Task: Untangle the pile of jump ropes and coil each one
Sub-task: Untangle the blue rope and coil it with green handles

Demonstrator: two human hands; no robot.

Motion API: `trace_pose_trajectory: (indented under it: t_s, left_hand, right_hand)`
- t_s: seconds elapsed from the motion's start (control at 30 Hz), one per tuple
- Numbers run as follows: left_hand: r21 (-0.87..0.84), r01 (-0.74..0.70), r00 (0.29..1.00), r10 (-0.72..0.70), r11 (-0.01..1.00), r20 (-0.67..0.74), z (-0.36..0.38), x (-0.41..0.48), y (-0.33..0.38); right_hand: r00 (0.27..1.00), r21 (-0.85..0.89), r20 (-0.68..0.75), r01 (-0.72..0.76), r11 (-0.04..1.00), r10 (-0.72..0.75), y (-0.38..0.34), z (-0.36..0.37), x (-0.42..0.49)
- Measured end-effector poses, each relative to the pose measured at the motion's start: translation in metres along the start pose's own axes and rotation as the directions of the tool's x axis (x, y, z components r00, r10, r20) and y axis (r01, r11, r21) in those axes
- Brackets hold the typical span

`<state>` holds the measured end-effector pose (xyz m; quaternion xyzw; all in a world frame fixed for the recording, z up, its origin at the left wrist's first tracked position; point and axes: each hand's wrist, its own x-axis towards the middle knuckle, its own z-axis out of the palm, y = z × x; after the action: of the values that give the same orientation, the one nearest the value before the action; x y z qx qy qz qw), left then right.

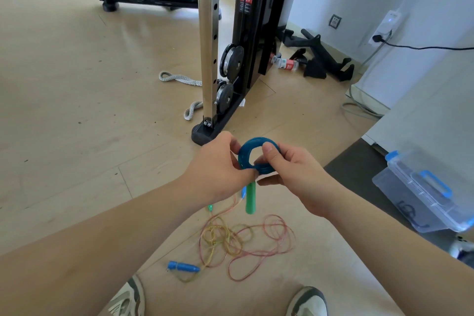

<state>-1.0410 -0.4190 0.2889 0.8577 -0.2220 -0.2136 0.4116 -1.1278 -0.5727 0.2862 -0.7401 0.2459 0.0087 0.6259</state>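
Over the floor (77, 110), left hand (218, 165) and right hand (291, 173) pinch the blue coil (246, 152), fingers (268, 152) curled. Green handle (250, 199) dangles beneath.

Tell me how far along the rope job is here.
Nearly done: the blue rope is wound into a tight coil, with a green handle hanging below it. In hand: the left-hand grip and right-hand grip both pinch that coil. Left: the red and yellow ropes lie tangled on the floor beside a blue handle, uncoiled.
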Motion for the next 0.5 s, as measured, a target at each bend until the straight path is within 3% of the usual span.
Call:
trace_pose_trajectory:
  t_s: [0.2,0.37,0.5]
  left_hand:
    - [0.03,-0.129,0.967,0.132,0.991,-0.219,0.007,-0.003,0.006]
    - [0.277,-0.217,0.96,0.256,0.936,-0.111,0.014,0.003,-0.003]
    - [0.315,-0.285,0.937,0.333,0.905,-0.11,0.019,0.002,-0.002]
  right_hand:
    - [0.999,0.01,-0.048,0.023,1.0,-0.023,-0.006,0.007,0.0]
    - [0.997,-0.081,-0.07,0.008,0.997,-0.014,-0.001,0.007,0.0]
    - [0.998,-0.01,-0.064,0.006,1.0,-0.006,0.0,0.004,0.001]
